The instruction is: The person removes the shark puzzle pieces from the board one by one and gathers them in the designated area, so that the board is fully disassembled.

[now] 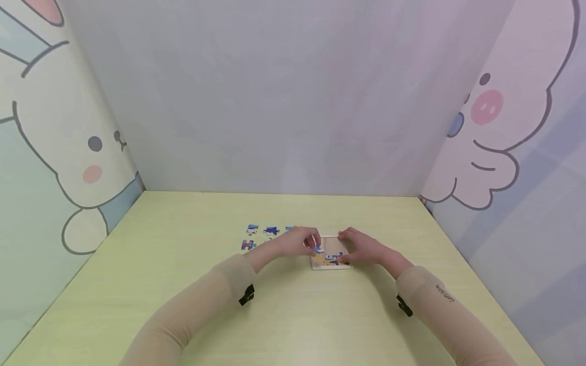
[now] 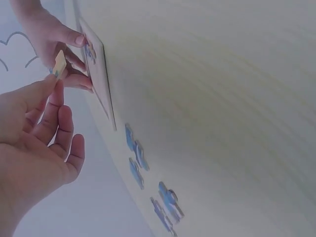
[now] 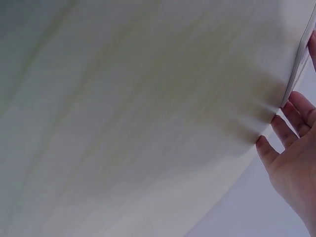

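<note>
Puzzle piece point(image 2: 60, 64) sits clamped between the thumb and index finger of the left hand point(image 2: 37, 145), whose other fingers are loosely bent; in the left wrist view it is held up near the tray point(image 1: 333, 246) and looks clear of it; the right hand point(image 1: 366, 248) spans the tray's right side, fingers spread apart, thumb over the near right part; fitted pieces point(image 1: 331, 261) lie along the tray's near part, while bare backing shows in the far part; loose pieces point(image 1: 271, 231) lie on the surface point(image 1: 311, 310) left of the tray, some partly hidden by the left arm. The step in hand looks to be bringing one more piece to its slot, the right hand apparently steadying the tray; the next move likely calls for turning the piece until its edges match its neighbours, then lowering it flat and pressing gently; which slot is meant cannot be told, since the left hand covers part of the tray.
</note>
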`<action>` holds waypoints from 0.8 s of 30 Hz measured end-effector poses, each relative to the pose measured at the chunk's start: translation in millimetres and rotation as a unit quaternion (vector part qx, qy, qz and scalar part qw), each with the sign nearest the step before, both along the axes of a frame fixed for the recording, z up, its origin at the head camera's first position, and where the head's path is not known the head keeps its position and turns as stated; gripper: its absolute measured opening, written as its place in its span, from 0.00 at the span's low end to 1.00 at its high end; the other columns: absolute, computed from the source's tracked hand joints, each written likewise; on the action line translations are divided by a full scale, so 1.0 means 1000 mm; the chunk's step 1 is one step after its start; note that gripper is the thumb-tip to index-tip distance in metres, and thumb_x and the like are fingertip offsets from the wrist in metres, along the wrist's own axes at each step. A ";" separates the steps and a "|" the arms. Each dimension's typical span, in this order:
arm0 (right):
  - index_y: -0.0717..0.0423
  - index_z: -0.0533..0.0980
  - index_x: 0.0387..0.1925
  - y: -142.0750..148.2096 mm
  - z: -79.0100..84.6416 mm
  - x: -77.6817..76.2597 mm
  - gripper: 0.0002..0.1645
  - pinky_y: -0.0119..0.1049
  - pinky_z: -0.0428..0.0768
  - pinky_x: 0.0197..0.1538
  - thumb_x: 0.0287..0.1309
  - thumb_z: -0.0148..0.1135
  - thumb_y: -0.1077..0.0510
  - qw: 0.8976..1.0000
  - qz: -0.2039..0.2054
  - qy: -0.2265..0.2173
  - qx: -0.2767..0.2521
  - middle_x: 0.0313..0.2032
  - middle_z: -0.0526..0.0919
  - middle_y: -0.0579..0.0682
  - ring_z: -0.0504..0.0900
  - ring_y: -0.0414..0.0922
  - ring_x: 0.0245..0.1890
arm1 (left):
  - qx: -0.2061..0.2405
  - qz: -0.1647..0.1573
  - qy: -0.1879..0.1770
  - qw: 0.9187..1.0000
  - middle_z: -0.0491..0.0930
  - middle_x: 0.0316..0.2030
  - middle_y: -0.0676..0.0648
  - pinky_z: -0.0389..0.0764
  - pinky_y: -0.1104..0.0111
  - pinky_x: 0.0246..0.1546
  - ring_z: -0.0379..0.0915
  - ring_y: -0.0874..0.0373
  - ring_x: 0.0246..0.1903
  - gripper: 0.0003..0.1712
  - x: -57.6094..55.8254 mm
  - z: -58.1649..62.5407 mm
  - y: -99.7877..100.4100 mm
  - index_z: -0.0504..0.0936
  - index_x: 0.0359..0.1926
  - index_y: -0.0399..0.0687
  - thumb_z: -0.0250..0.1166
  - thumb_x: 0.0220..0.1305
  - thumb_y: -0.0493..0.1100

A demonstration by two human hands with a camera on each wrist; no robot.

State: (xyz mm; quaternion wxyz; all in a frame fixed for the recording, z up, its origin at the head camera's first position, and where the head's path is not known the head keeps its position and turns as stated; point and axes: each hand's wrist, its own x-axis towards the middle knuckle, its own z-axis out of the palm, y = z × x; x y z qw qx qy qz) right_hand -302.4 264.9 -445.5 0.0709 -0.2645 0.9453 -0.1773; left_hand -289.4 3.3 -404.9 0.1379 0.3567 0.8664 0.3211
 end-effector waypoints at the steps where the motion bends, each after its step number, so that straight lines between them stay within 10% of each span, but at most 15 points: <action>1: 0.61 0.70 0.57 0.000 0.000 0.000 0.42 0.50 0.64 0.64 0.46 0.71 0.40 1.000 -0.002 -0.002 0.001 0.59 0.71 0.57 0.70 0.54 0.60 | 0.003 0.000 0.000 1.000 0.78 0.31 0.55 0.74 0.72 0.38 0.73 0.64 0.34 0.10 0.001 0.002 -0.002 0.77 0.42 0.49 0.66 0.59 0.38; 24: 0.61 0.69 0.59 -0.002 0.002 0.002 0.45 0.49 0.65 0.64 0.46 0.71 0.39 1.000 -0.010 -0.002 0.003 0.58 0.71 0.56 0.70 0.53 0.59 | 0.016 0.039 -0.015 0.999 0.79 0.30 0.54 0.76 0.69 0.36 0.75 0.62 0.34 0.09 0.008 0.030 -0.074 0.76 0.40 0.49 0.66 0.59 0.39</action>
